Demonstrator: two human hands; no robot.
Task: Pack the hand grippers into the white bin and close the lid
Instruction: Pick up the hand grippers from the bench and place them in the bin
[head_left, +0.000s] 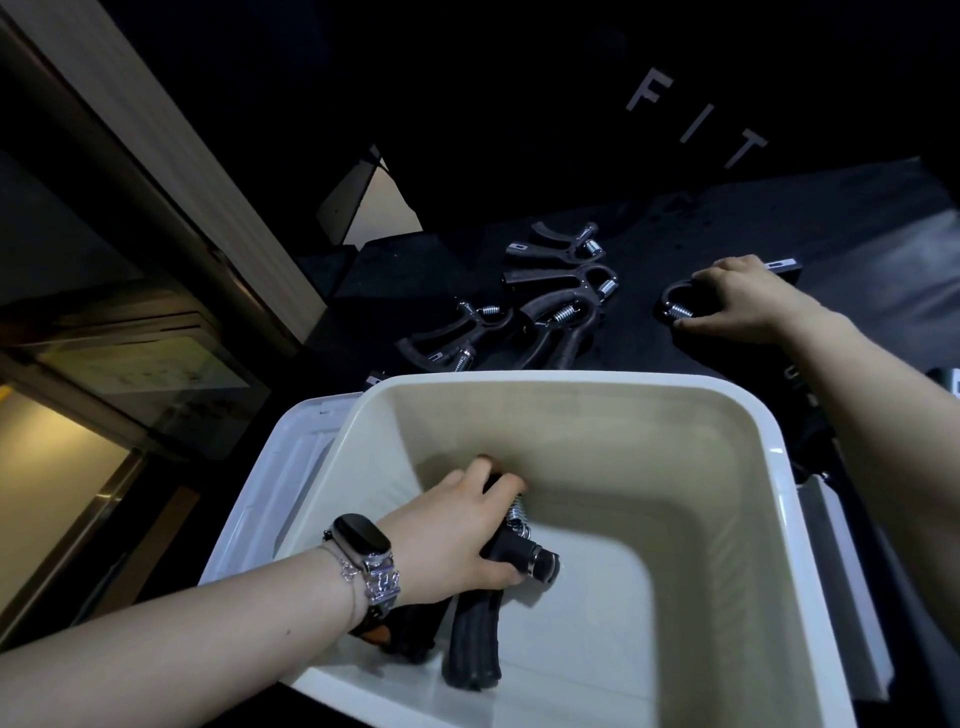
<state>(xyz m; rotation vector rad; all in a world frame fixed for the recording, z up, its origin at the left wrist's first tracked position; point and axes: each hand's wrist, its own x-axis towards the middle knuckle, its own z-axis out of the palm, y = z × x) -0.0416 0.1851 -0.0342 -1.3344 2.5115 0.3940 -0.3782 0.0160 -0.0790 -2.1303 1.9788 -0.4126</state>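
The white bin (587, 387) stands open in front of me. My left hand (457, 530), with a watch on the wrist, reaches down inside it and is closed around a black hand gripper (475, 639) with a steel spring, low against the bin's floor. Beyond the bin's far right corner, my right hand (737, 301) lies over another black hand gripper (675, 306) on the dark floor, fingers curled on it. Several more hand grippers (550, 296) lie in a loose cluster on the floor behind the bin.
The bin's translucent lid (275, 467) lies under the bin's left side. A wooden door frame (156, 156) and glass panel stand at the left. A dark wall with pale letters (696, 124) rises behind the floor mat.
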